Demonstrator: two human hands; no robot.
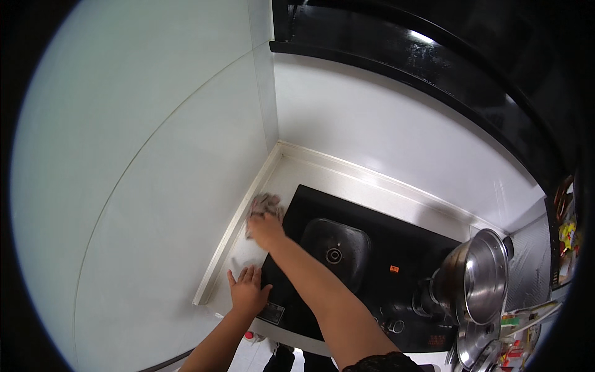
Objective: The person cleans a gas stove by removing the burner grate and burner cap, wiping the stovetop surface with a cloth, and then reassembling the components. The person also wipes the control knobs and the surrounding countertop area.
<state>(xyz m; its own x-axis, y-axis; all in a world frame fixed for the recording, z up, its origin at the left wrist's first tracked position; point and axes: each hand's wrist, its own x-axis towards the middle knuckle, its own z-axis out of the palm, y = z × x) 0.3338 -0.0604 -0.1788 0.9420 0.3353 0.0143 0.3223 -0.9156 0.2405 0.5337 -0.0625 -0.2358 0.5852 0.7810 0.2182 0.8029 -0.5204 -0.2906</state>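
My right hand [266, 229] presses a crumpled grey cloth [266, 203] onto the white countertop [291, 170] in the left corner, just beside the black cooktop [384, 248]. My left hand [248, 290] lies flat with fingers spread on the counter near the front left corner of the cooktop. A dark burner recess [335, 247] sits to the right of my right forearm.
A steel pot [477, 276] stands tilted at the right of the cooktop, with more steel cookware [474, 341] below it. White wall panels [161, 186] close the left and back. A black range hood [434, 62] hangs overhead. Colourful packages [567, 239] crowd the far right.
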